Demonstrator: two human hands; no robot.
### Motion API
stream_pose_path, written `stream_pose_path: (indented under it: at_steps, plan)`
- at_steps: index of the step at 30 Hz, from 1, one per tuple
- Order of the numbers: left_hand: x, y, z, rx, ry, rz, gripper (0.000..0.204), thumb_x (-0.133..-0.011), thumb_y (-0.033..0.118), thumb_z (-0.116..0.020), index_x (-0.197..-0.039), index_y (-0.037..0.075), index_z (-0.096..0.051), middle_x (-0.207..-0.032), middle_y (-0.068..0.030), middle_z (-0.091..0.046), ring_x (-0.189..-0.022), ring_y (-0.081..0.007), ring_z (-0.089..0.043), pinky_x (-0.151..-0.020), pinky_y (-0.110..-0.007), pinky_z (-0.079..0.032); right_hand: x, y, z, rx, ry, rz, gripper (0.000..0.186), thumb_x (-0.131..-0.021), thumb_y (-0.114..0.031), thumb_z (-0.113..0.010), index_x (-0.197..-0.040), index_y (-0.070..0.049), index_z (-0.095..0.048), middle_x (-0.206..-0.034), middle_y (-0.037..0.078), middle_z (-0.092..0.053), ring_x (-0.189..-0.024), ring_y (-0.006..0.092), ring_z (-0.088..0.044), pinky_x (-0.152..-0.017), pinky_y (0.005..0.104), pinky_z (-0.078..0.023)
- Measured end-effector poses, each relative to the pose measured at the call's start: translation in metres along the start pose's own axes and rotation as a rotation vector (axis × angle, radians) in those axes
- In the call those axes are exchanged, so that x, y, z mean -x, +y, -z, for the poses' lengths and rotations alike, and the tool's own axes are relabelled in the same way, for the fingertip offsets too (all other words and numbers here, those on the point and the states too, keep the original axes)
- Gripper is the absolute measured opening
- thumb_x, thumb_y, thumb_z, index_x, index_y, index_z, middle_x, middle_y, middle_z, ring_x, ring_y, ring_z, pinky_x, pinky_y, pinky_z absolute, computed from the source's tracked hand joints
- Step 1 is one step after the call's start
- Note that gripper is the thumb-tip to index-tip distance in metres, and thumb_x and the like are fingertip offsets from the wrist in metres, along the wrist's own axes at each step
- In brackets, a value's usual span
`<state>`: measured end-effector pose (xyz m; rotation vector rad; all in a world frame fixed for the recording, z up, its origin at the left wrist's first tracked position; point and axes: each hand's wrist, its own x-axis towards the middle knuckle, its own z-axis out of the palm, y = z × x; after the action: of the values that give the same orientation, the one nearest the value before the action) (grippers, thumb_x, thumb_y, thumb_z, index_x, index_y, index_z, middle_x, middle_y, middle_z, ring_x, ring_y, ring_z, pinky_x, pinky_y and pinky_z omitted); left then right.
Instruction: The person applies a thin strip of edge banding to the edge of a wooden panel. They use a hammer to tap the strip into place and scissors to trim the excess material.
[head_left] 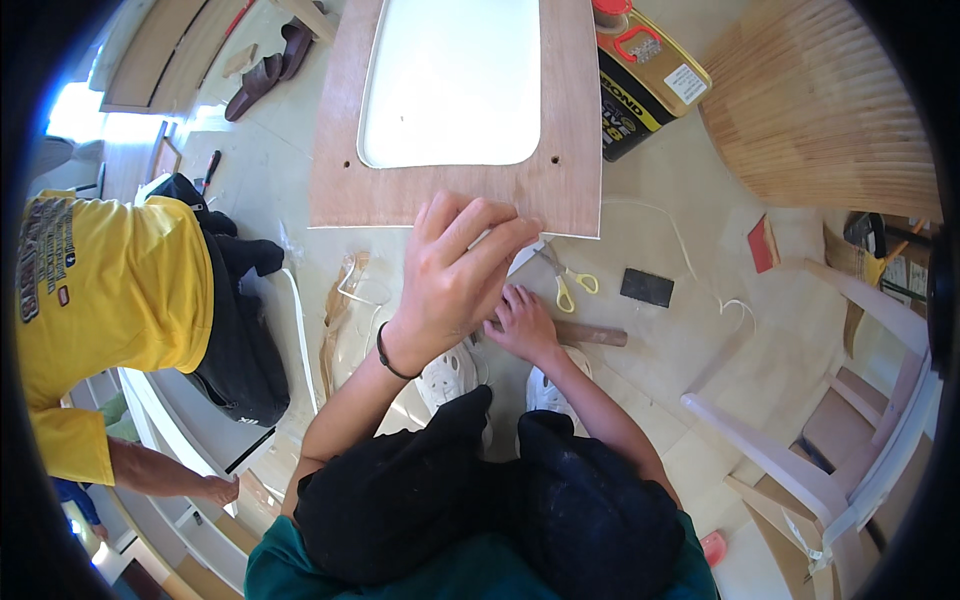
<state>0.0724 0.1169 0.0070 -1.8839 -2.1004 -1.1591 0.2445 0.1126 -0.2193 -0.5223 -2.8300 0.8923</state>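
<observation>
A wooden board [455,200] with a white inset panel [450,85] and small holes reaches toward me from the top. My left hand [450,265] is closed at its near edge, with bent fingers pressed together along the thin white edging. Lower down and just to the right, my right hand [522,322] has curled fingers; whatever they hold is hidden. Yellow-handled scissors [566,282] lie on the floor beyond it. A flat brown wooden stick [592,334] rests beside my right wrist, near my white shoes [447,378].
A black block [647,288] and a red piece [763,245] lie to the right. A black-and-yellow can [640,95] stands beside the board. Wooden chair parts [770,450] are at right. Someone in a yellow shirt [120,285] bends at left, near a white strip [300,335].
</observation>
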Motion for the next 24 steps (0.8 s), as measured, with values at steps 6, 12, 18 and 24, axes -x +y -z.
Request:
stream_pose_path:
  at_steps: [6,12,18,24]
  plan:
    - [-0.003,0.002,0.006,0.003,-0.034,0.015,0.027,-0.07,0.002,-0.07,-0.096,0.007,-0.07,-0.089,-0.0038,-0.06,-0.076,-0.0239,-0.052,-0.066,-0.035,-0.042,-0.001,0.0,0.0,0.026,0.031,0.023,0.039,-0.081,-0.033,-0.067,-0.112,-0.011,-0.058,-0.106,0.011,-0.055,-0.106,0.0297,-0.056,-0.088,0.0441,-0.048]
    - [-0.01,0.01,0.01,0.025,-0.026,0.051,0.024,-0.072,0.001,-0.077,-0.095,0.008,-0.072,-0.087,-0.005,-0.063,-0.072,-0.0228,-0.052,-0.064,-0.033,-0.042,-0.002,-0.004,0.011,0.016,-0.019,0.008,0.039,-0.082,-0.033,-0.067,-0.113,-0.011,-0.057,-0.106,0.011,-0.055,-0.106,0.0299,-0.055,-0.09,0.0435,-0.047]
    - [-0.011,0.01,0.015,0.047,-0.016,0.049,0.021,-0.075,0.002,-0.076,-0.095,0.007,-0.071,-0.088,-0.0058,-0.063,-0.072,-0.0238,-0.053,-0.064,-0.034,-0.043,-0.001,-0.007,0.012,-0.027,-0.034,0.002,0.039,-0.083,-0.031,-0.066,-0.114,-0.011,-0.056,-0.105,0.011,-0.054,-0.106,0.0297,-0.054,-0.091,0.0427,-0.046]
    - [-0.006,0.005,0.029,0.074,-0.01,0.127,0.018,-0.078,0.001,-0.072,-0.095,0.004,-0.069,-0.091,-0.0089,-0.064,-0.081,-0.0281,-0.059,-0.072,-0.035,-0.047,0.001,-0.003,0.007,-0.07,-0.082,-0.018,0.037,-0.083,-0.03,-0.066,-0.112,-0.01,-0.059,-0.106,0.011,-0.055,-0.108,0.0303,-0.053,-0.092,0.0429,-0.046]
